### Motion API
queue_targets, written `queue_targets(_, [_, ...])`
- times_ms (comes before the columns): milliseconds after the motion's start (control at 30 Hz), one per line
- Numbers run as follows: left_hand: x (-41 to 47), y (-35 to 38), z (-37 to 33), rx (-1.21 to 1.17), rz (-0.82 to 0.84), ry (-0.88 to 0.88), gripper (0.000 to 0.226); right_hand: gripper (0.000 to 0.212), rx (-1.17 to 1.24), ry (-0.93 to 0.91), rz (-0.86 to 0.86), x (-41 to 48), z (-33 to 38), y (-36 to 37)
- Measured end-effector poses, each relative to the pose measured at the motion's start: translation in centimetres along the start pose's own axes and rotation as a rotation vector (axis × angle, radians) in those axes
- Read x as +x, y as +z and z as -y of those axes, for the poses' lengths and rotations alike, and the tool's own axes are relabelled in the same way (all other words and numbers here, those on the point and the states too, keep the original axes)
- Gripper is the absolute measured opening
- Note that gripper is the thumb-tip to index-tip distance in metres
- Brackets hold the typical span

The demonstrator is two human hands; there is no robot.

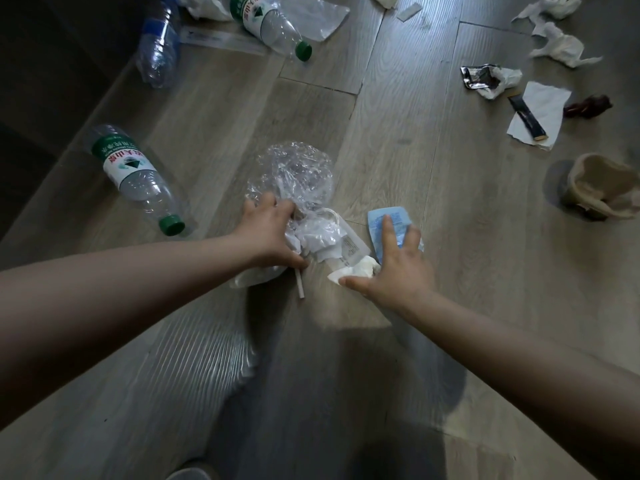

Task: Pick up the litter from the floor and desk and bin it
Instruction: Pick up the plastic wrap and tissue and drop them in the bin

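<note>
Litter is lying scattered across a grey wood-plank floor [433,161] as a person is reaching down with both bare arms. At far left, a green-capped water bottle [135,178] is lying on its side. A blue-capped bottle [157,46] and a second green-capped bottle [266,24] are lying at the top of the view, the latter partly overlapping a flat clear plastic sheet [320,19]. Left of centre, the left hand [268,233] is stretching forward palm down. Its grip is curling round a bundle of crumpled clear plastic [298,171], which is billowing out beyond the fingers. A thin white stick [300,285] is poking out from under the thumb toward the floor. A clear packet [346,240] with a white cord inside is lying between the two hands. The right hand [398,268] is lowered flat, its grip spread wide: the fingers are pressing on a pale blue wrapper [384,220] while the thumb is touching a white tissue wad [356,270]. Well apart at right, crumpled tissues [554,36], a foil wrapper [479,76], a paper napkin [543,105] carrying a dark sachet [526,117], a dark red wrapper [588,105] and a crushed paper cup [599,188] are lying on the boards.
</note>
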State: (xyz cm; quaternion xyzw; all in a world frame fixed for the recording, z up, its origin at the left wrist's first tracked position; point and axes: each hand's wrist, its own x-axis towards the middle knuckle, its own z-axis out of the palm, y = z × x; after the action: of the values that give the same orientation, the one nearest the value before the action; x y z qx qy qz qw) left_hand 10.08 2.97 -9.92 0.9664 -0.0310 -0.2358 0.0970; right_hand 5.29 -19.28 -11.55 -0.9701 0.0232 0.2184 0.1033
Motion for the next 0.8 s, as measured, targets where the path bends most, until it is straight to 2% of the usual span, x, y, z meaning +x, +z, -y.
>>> queue_targets(367, [-0.1, -0.3, 0.8, -0.087, 0.022, -0.041, 0.103, 0.127, -0.026, 0.002, -0.006, -0.1, 0.3, -0.2])
queue_targets(500, [-0.6, -0.8, 1.2, -0.256, 0.067, -0.085, 0.112, 0.124, -0.025, -0.003, 0.005, -0.3, 0.2, -0.4])
queue_targets(600, [-0.7, -0.2, 0.5, -0.375, 0.006, -0.177, 0.101, 0.123, -0.032, 0.000, 0.011, -0.4, 0.3, -0.5])
queue_targets(700, [-0.4, 0.6, -0.5, -0.332, -0.070, -0.275, 0.077, 0.123, -0.033, 0.007, 0.010, -0.5, 0.4, -0.5])
queue_targets(800, [-0.2, 0.9, -0.6, -0.333, -0.121, -0.341, 0.067, 0.122, -0.024, 0.012, 0.016, -0.6, 0.4, -0.5])
